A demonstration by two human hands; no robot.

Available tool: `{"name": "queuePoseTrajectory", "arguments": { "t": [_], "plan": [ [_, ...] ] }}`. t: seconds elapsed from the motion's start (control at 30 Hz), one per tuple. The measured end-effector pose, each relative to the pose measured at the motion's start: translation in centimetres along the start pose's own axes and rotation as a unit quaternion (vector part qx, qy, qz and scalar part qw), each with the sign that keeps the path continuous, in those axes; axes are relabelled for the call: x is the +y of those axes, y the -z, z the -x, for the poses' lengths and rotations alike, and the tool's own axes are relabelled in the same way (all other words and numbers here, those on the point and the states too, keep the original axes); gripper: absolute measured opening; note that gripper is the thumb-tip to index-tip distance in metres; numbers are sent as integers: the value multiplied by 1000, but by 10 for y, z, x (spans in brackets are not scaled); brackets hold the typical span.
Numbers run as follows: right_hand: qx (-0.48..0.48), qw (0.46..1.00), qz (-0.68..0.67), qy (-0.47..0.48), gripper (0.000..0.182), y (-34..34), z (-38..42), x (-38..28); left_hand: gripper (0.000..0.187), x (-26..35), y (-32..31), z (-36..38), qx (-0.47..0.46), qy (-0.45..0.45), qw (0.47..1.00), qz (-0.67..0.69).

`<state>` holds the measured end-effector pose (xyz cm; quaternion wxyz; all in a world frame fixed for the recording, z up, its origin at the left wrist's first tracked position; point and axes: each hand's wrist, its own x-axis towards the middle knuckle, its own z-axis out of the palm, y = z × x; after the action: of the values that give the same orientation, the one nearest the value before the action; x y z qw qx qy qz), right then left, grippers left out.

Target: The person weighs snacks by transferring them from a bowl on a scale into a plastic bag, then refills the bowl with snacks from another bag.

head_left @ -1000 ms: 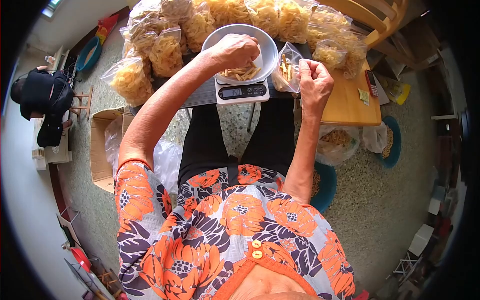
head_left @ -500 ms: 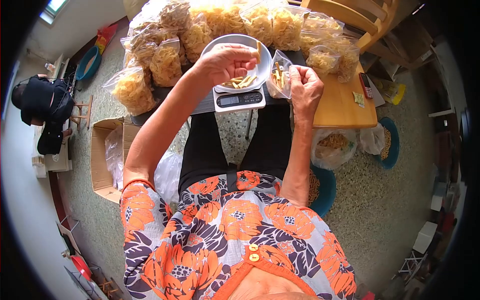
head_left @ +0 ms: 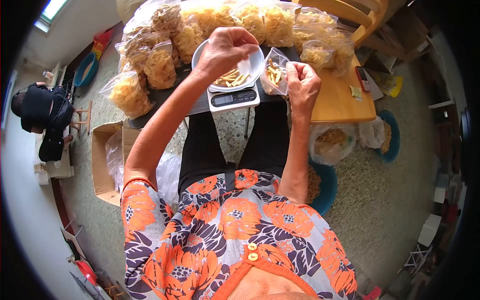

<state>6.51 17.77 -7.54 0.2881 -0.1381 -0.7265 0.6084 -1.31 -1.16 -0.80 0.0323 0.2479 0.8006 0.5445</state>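
On the dark bench (head_left: pixel 161 101), a white digital scale (head_left: pixel 233 98) is standing at the near edge, its display facing the wearer (figures too faint to read). One pale round bowl (head_left: pixel 257 67) is sitting on the scale and carrying a portion of yellowish sticks (head_left: pixel 232 78). Left hand (head_left: pixel 231 47): hovering over the bowl, thumb and fingers drawn near each other (whether anything lies between them, one cannot tell). Right hand (head_left: pixel 303 82): pinching the edge of a clear plastic bag (head_left: pixel 274 89) between thumb and fingers; the bag is gaping just beside the bowl, on its right, and holding further sticks of the same kind. Filled bags (head_left: pixel 161 67), many, all clear and packed with pale yellow strips, are lining the far and left sides. Adjoining on the right, a light wooden bench (head_left: pixel 345 112) is bearing a red handset (head_left: pixel 363 79) with keys and a small yellowish packet (head_left: pixel 356 92). Floor items: a cardboard box (head_left: pixel 102 165) is standing open at the left; a blue basin (head_left: pixel 327 187) is resting at the right, partly hidden by the right arm. Far left, another person (head_left: pixel 42 107) in dark clothing is sitting well apart.
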Motion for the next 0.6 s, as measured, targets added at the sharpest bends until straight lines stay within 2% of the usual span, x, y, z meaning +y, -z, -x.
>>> {"name": "queuePoseTrajectory", "arguments": {
  "t": [0.07, 0.1, 0.17, 0.2, 0.23, 0.3, 0.5, 0.6],
  "plan": [
    [-4, 1000, -4, -5, 17, -1, 2, -4, 6, -12, 15, -5, 31, -66, 980, -185],
    [-9, 1000, -7, -6, 17, -2, 1, -2, 6, -20, 20, -7, 34, -62, 980, -187],
    [-4, 1000, -6, 7, 16, -2, 1, 1, 8, -35, 23, -10, -31, -82, 927, -364],
    [-4, 1000, -16, 10, 15, -2, 1, 1, 9, -41, 23, -9, -69, -61, 927, -362],
    [-6, 1000, -16, 10, 15, -2, 1, 0, 8, -52, 21, -10, -74, -109, 910, -394],
    [-5, 1000, -3, 1, 16, 0, 1, -2, 9, -60, 19, -11, -127, -108, 888, -429],
    [-5, 1000, -7, 0, 16, 1, 2, -3, 8, -63, 14, -10, -150, -180, 861, -451],
    [-6, 1000, -11, 0, 16, 0, 1, -1, 8, -64, 12, -11, -155, -174, 852, -469]
  ]
}}
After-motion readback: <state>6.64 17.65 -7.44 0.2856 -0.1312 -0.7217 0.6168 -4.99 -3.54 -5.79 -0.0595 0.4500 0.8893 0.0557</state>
